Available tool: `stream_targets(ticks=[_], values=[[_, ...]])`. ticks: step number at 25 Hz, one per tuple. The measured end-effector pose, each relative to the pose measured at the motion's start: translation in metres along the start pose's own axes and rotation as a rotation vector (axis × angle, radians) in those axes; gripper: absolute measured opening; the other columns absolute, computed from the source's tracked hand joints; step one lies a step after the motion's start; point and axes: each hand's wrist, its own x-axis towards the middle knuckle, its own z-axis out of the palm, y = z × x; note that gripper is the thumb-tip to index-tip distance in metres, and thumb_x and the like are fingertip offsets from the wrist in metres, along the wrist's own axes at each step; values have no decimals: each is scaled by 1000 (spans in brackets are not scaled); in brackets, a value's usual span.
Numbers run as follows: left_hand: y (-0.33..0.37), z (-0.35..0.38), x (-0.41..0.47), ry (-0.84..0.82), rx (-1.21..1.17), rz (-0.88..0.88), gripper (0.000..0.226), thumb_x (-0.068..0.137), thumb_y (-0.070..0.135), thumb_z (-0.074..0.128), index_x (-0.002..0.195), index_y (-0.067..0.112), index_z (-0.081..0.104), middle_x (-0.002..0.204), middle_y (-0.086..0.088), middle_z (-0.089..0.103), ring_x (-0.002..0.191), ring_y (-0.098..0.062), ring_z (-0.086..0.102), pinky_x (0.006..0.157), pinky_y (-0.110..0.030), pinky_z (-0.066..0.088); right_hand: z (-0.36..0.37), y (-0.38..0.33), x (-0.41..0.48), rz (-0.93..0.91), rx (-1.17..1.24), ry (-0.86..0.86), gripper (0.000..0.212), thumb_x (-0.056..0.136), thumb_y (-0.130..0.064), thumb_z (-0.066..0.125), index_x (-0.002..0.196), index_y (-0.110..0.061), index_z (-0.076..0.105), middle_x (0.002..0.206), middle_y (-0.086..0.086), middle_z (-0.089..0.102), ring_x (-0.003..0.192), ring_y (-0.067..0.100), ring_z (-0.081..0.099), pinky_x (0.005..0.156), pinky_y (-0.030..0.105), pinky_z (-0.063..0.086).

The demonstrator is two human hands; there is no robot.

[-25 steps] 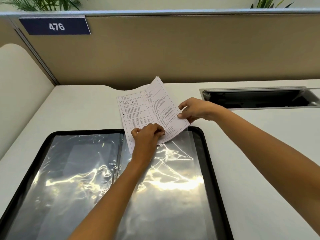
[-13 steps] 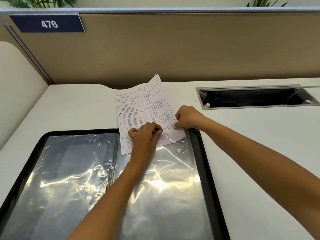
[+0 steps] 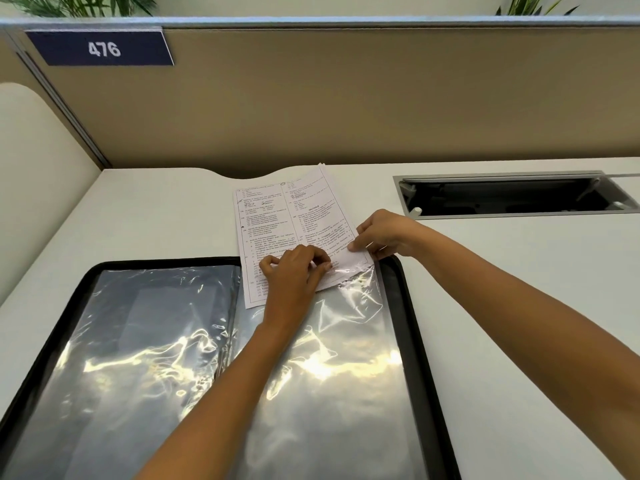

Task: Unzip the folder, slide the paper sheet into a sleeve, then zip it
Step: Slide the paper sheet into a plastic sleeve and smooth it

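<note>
The black zip folder [image 3: 420,323] lies open and flat on the desk, with shiny clear plastic sleeves [image 3: 339,358] on both halves. A printed paper sheet [image 3: 277,216] lies across the folder's top edge over the right half; its lower right corner sits under the clear film of the right sleeve. My left hand [image 3: 294,271] pinches the sleeve's top edge over the paper's lower part. My right hand [image 3: 381,235] grips the paper's right edge near the sleeve's top right corner. Whether the sheet's left corner is inside the sleeve, I cannot tell.
The white desk [image 3: 519,306] ends at a tan partition [image 3: 346,98] carrying a blue sign "476" [image 3: 100,48]. A recessed cable tray [image 3: 512,195] opens at the back right. A cream side panel [image 3: 34,168] stands at the left.
The paper has slid down towards me, and its lower right corner now lies under the sleeve film. My right hand moved down with the sheet; my left hand stayed at the sleeve's top edge.
</note>
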Motion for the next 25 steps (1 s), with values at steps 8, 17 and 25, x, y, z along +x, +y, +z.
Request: stream_targets(ticks=[8, 17, 25], values=[[5, 5, -4, 15, 1, 28, 4, 91, 31, 58, 87, 32, 58, 88, 16, 60, 86, -5, 53, 84, -30, 15, -7, -9, -10, 4, 51, 10, 13, 87, -6, 65, 99, 0, 64, 82, 10, 66, 59, 18, 57, 58, 27, 53], [8, 5, -8, 99, 27, 163, 6, 92, 24, 57, 89, 29, 58, 90, 17, 61, 88, -2, 55, 84, -30, 18, 2, -22, -4, -51, -62, 106, 22, 86, -2, 64, 106, 7, 61, 93, 17, 64, 52, 18, 58, 43, 24, 52], [4, 9, -8, 92, 54, 186, 2, 92, 28, 57, 90, 28, 59, 90, 15, 62, 86, -5, 56, 84, -31, 20, 6, -32, -9, 124, -52, 32, 21, 89, -1, 62, 107, 2, 52, 81, 16, 63, 60, 24, 61, 41, 27, 56]])
